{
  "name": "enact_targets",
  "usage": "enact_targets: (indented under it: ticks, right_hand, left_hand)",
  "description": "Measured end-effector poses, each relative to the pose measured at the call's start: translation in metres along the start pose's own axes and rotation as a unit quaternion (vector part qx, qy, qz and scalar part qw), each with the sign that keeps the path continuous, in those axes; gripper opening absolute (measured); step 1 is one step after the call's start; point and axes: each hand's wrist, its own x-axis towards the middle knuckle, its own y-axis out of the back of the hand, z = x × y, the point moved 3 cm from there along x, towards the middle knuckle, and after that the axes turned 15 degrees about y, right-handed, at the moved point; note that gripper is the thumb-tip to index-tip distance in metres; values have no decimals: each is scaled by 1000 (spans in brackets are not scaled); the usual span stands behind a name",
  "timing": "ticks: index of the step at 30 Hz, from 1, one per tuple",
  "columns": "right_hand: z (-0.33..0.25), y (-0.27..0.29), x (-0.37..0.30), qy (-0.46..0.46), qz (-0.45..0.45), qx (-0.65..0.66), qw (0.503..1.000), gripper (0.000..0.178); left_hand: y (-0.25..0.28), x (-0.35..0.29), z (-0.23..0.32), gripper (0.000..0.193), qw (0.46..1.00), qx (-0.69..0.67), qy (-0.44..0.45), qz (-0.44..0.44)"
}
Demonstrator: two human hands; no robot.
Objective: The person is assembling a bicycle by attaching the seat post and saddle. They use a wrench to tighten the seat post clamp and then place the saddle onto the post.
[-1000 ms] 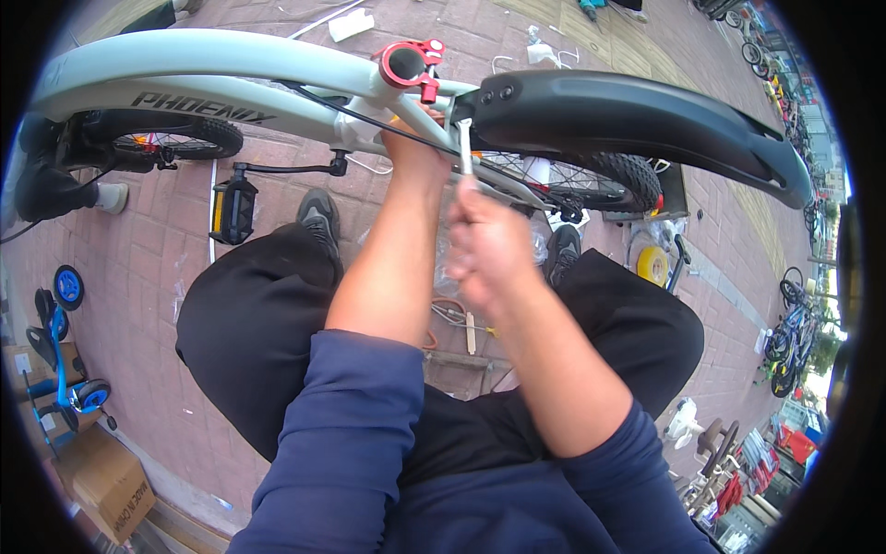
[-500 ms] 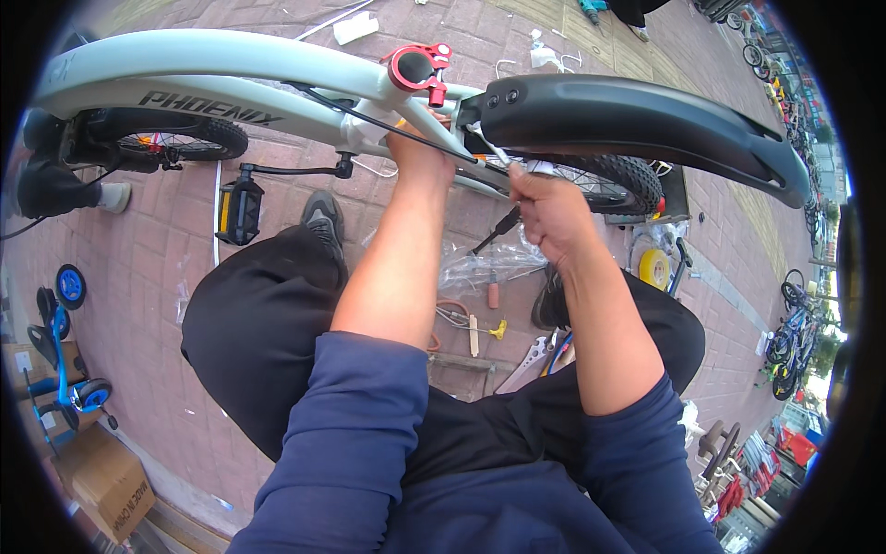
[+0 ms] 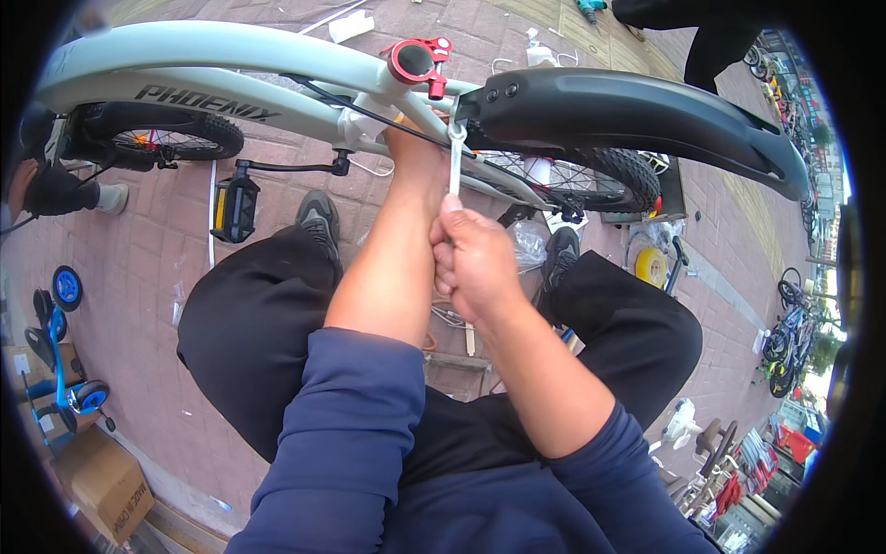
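A pale grey bicycle frame (image 3: pixel 212 55) runs across the upper part of the view, with a red seat clamp (image 3: pixel 415 63) around its seat tube. My right hand (image 3: pixel 475 258) is closed around the lower end of a silver wrench (image 3: pixel 455 171). The wrench's ring end meets the front end of the black mudguard (image 3: pixel 609 109), just below the clamp. My left hand (image 3: pixel 417 138) reaches up behind the frame tubes at the same spot; its fingers are hidden there. Under the mudguard sits the rear wheel's knobbly tyre (image 3: pixel 630 180).
A pedal (image 3: pixel 235 210) on its crank juts out at left. A yellow tape roll (image 3: pixel 651 266) lies right of my shoe. Another person's dark trouser leg (image 3: pixel 724 55) shows at the top right. A cardboard box (image 3: pixel 106 485) and a blue-framed small bike (image 3: pixel 65 369) stand at left.
My right hand has moved left, and the wrench has swung from a slant to nearly upright. More of the other person's legs shows at the top right.
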Motion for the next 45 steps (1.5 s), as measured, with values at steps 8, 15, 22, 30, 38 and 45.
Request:
enact_targets:
  ticks: [8, 15, 22, 30, 38, 45]
  right_hand:
    - [-47, 52, 32, 0, -41, -142, 989, 43]
    - [-54, 74, 39, -14, -85, -133, 987, 41]
    - [-63, 83, 55, -4, -17, -170, 985, 37]
    - [-66, 70, 56, 52, 100, -203, 973, 36]
    - [-14, -19, 6, -28, 93, 90, 991, 44]
    - [-29, 36, 19, 0, 4, -17, 1000, 42]
  left_hand:
    - [-14, -22, -1, 20, 1000, -12, -12, 27]
    - [-15, -21, -1, 19, 999, -12, 0, 47]
    - [-10, -19, -2, 20, 999, 12, -12, 34]
    - [-5, -14, -3, 7, 999, 24, -33, 33]
    - [4, -5, -2, 14, 999, 30, -19, -7]
    - [-12, -17, -5, 15, 999, -10, -17, 32]
